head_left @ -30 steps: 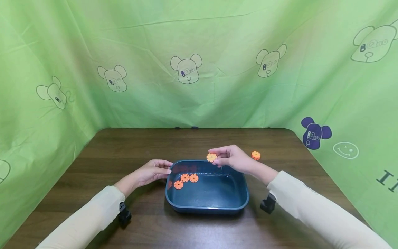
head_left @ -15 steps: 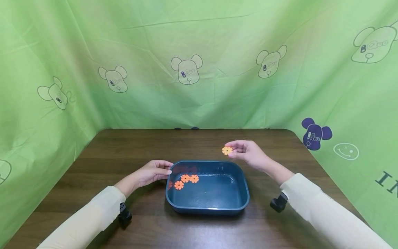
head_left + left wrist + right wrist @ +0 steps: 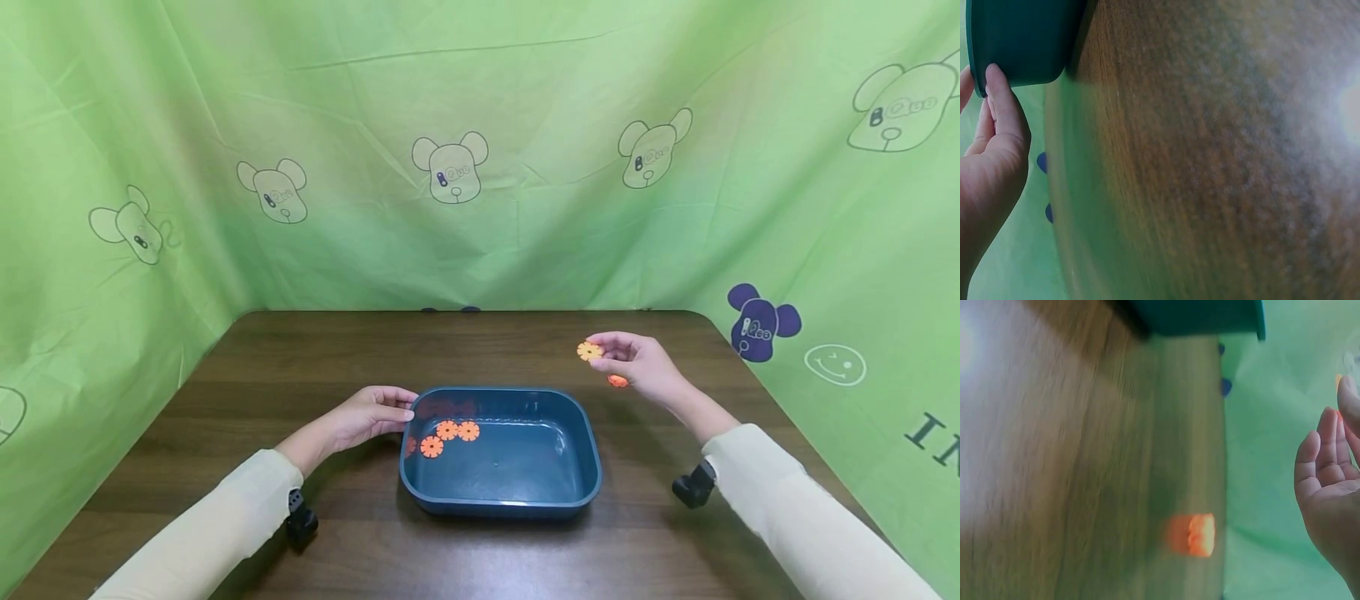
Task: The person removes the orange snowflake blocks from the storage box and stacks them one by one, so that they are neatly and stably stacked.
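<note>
In the head view a dark blue plastic basin (image 3: 501, 504) stands on the table. My left hand (image 3: 363, 417) holds its left rim near the far corner, the thumb on the edge. Three orange flower-shaped discs (image 3: 431, 447) lie flat in the basin's left part. Up and to the right of the basin, my right hand (image 3: 637, 364) pinches a lighter orange flower-shaped disc (image 3: 589, 352) between thumb and fingers, above the table. Below that hand sits a small stack of orange discs (image 3: 617, 381), partly covered by it; the right wrist view shows the stack (image 3: 1202, 535) whole.
The brown wooden table (image 3: 337, 350) runs back to a green curtain (image 3: 360, 233) with printed bear heads, which also closes off both sides. Black wrist cameras (image 3: 693, 485) hang under both sleeves.
My right hand has moved right from above the basin's far rim, carrying the pinched disc toward the stack. The left hand and the basin have stayed in place.
</note>
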`<state>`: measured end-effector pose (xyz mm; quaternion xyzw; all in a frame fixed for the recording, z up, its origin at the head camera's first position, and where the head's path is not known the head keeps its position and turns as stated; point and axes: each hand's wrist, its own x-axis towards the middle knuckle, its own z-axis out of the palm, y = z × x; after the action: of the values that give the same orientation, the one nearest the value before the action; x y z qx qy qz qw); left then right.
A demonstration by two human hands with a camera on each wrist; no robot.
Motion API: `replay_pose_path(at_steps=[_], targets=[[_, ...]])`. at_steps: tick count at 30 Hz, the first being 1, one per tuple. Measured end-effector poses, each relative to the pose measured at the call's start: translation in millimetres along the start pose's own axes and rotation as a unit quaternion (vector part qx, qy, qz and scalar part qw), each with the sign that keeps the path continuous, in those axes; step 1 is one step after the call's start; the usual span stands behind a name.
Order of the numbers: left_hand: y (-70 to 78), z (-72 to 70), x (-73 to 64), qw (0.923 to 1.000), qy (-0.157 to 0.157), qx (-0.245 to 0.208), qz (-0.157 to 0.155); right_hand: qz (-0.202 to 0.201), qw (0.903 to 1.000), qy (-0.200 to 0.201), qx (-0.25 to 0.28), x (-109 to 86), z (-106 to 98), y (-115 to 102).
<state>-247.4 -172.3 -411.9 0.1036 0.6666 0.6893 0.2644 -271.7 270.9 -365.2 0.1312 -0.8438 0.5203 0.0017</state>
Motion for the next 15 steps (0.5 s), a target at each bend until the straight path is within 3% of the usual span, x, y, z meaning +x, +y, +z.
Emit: replay_pose_path(at_steps=[15], targets=[[-0.6, -0.7, 0.1, 1.0, -0.004, 0.001, 0.001, 0.026, 0.9988, 0.041, 0.008, -1.9, -31, 48]])
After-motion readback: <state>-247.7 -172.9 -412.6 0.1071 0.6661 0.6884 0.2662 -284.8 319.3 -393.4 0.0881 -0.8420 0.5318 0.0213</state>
